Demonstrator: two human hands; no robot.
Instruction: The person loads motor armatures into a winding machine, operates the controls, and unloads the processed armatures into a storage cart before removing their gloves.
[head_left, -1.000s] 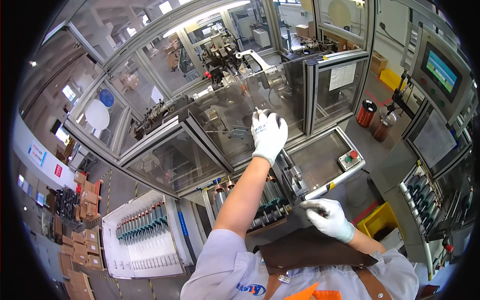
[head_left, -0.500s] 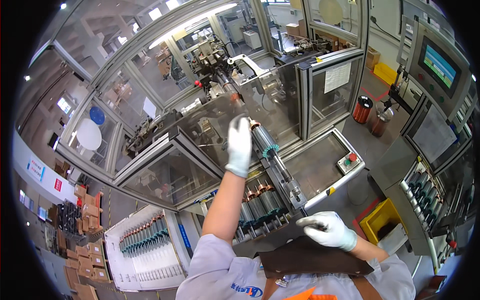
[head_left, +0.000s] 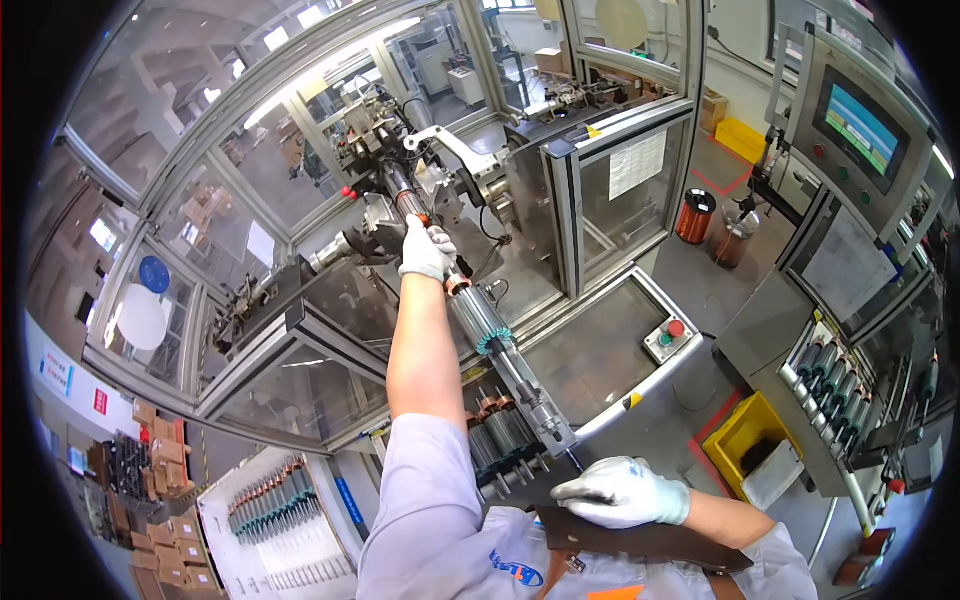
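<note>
Gripping a rotor in the left hand; right hand flat beside yellow bin.

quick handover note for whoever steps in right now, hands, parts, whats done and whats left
Left hand: gloved, stretched up into the machine enclosure, gripping the copper end of a long motor rotor that slants down toward the body.
Right hand: gloved, flat on the dark tray edge at the waist.
Done: rotor in hand inside the machine.
Left: more rotors stand in the rack below; another batch lies on the white tray.
</note>
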